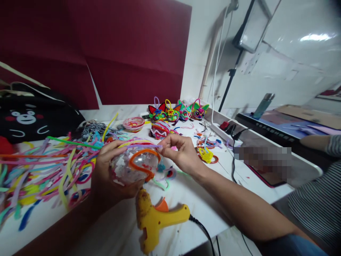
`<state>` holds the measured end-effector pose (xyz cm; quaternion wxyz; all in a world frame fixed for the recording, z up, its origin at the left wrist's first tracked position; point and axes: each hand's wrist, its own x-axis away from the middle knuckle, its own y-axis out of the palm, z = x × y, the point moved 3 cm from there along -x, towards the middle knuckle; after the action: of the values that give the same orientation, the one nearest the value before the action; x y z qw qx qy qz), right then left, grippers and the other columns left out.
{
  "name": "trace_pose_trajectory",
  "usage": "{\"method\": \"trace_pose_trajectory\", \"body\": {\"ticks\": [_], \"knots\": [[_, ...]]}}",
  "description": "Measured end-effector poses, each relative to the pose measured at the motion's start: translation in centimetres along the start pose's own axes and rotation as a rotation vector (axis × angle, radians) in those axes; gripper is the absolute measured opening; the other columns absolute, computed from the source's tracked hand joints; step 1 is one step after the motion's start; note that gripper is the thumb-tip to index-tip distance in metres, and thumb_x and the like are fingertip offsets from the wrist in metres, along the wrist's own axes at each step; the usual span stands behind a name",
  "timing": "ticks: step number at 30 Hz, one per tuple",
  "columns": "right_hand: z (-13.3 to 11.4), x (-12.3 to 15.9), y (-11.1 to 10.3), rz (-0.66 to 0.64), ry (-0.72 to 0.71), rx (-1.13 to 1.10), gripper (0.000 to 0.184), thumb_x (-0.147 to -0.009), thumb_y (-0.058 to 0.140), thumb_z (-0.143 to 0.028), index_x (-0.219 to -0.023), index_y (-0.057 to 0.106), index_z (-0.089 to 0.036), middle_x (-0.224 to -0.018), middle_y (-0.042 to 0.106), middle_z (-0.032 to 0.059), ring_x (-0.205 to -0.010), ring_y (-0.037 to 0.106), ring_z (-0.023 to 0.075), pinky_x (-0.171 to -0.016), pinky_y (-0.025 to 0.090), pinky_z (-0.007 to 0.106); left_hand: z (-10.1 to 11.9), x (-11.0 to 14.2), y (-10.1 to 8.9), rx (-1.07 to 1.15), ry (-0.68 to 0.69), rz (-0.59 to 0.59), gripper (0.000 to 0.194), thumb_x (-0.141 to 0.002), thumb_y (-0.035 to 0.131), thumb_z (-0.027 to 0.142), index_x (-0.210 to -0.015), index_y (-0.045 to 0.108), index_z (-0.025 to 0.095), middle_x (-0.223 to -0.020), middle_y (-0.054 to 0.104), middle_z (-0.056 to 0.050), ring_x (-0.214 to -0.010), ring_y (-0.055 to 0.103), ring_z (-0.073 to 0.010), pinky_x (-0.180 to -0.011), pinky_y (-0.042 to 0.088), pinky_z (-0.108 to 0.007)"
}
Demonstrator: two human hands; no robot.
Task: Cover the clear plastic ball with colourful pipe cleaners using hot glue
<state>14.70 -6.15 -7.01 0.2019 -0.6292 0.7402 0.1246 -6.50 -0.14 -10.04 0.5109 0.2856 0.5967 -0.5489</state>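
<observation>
My left hand (108,174) is wrapped round a clear, rounded plastic shell (124,167) with whitish residue and a wavy orange pipe cleaner (133,156) on its side. Yellow and pink strips run along the shell's upper edge. Fingers pinched, my right hand (181,153) grips the end of a purple pipe cleaner (144,146) that lies across the top of the shell. A yellow glue gun (162,218) with an orange trigger lies on the table just in front of the shell, its black cord trailing off the near edge.
Loose coloured pipe cleaners (53,170) cover the table's left side. Several colourful animal-face ornaments (173,113) stand at the back, near a pink-striped bowl (133,124). A power strip (226,134) and cables lie at right. A person in a striped top (319,199) sits beyond.
</observation>
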Motion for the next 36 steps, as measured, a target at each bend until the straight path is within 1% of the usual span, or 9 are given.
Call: {"method": "trace_pose_trajectory", "body": {"ticks": [4,8,11,16,21,24,29,33,36], "knots": [[0.4,-0.4,0.2,0.0,0.17,-0.244,0.018,-0.064,0.081,-0.033,-0.07,0.07,-0.02,-0.059,0.064,-0.0042,-0.054,0.054,0.0107,-0.057,0.046,0.024,0.2,0.0,0.0,0.0,0.012,0.008,0.071,-0.075,0.079,0.059,-0.127,0.057,0.017,-0.124,0.066,-0.022,-0.116,0.071,-0.0425,-0.094,0.061,-0.059],[0.4,-0.3,0.3,0.02,0.176,-0.162,0.02,-0.065,0.074,-0.039,-0.066,0.067,-0.02,-0.055,0.061,-0.0041,-0.051,0.052,0.0111,-0.053,0.045,0.025,0.3,0.1,0.0,0.016,-0.001,0.005,0.072,-0.073,0.081,0.058,-0.127,0.058,0.016,-0.125,0.066,-0.023,-0.116,0.071,-0.0434,-0.094,0.06,-0.06],[0.3,-0.2,0.3,0.033,0.138,-0.072,0.014,-0.064,0.07,-0.033,-0.063,0.064,-0.02,-0.054,0.059,-0.0047,-0.05,0.05,0.011,-0.053,0.041,0.025,0.2,0.1,-0.1,0.011,0.003,-0.011,0.073,-0.072,0.084,0.056,-0.127,0.058,0.016,-0.126,0.065,-0.024,-0.118,0.07,-0.0436,-0.096,0.059,-0.061],[-0.3,0.4,0.1,0.074,0.012,0.118,0.007,-0.063,0.061,-0.02,-0.058,0.058,-0.021,-0.051,0.053,-0.0072,-0.052,0.046,0.011,-0.06,0.036,0.027,0.2,0.4,-0.1,-0.009,0.05,-0.035,0.076,-0.072,0.084,0.056,-0.13,0.057,0.016,-0.128,0.065,-0.024,-0.121,0.069,-0.0432,-0.097,0.06,-0.059],[-0.9,1.0,0.2,0.088,-0.339,0.57,0.012,-0.07,0.06,-0.012,-0.062,0.055,-0.021,-0.057,0.059,-0.0053,-0.057,0.051,0.0121,-0.077,0.038,0.034,0.4,0.5,-0.1,-0.007,0.072,-0.054,0.075,-0.075,0.083,0.058,-0.131,0.056,0.015,-0.127,0.065,-0.024,-0.121,0.069,-0.0418,-0.098,0.06,-0.058],[-0.6,1.2,0.2,0.087,-0.431,0.652,0.012,-0.075,0.059,-0.012,-0.067,0.058,-0.02,-0.061,0.063,-0.0039,-0.057,0.054,0.0123,-0.079,0.039,0.034,0.5,0.3,-0.1,0.013,0.063,-0.042,0.076,-0.075,0.082,0.061,-0.13,0.056,0.016,-0.127,0.065,-0.024,-0.121,0.068,-0.042,-0.098,0.06,-0.059],[-0.9,0.8,-0.2,0.021,-0.395,0.558,0.012,-0.08,0.061,-0.013,-0.071,0.065,-0.019,-0.063,0.069,-0.0027,-0.06,0.062,0.0133,-0.076,0.045,0.031,0.0,0.3,-0.2,-0.003,0.054,-0.008,0.079,-0.068,0.087,0.054,-0.13,0.055,0.019,-0.128,0.064,-0.02,-0.119,0.069,-0.0418,-0.097,0.06,-0.059],[-2.5,0.9,-0.4,-0.027,-0.355,0.372,0.014,-0.087,0.064,-0.016,-0.074,0.069,-0.018,-0.065,0.069,-0.0017,-0.06,0.063,0.0128,-0.065,0.048,0.025,-0.4,0.5,0.0,-0.021,0.06,-0.015,0.08,-0.067,0.088,0.047,-0.134,0.052,0.021,-0.132,0.061,-0.018,-0.123,0.067,-0.0392,-0.1,0.06,-0.056],[-3.7,1.4,-0.6,-0.063,-0.358,0.275,0.01,-0.088,0.069,-0.016,-0.079,0.072,-0.018,-0.071,0.073,-0.0003,-0.064,0.065,0.0124,-0.064,0.05,0.023,-0.1,0.5,0.2,-0.019,0.127,-0.011,0.084,-0.068,0.089,0.043,-0.139,0.049,0.021,-0.134,0.06,-0.018,-0.125,0.066,-0.0364,-0.098,0.062,-0.05]]}}
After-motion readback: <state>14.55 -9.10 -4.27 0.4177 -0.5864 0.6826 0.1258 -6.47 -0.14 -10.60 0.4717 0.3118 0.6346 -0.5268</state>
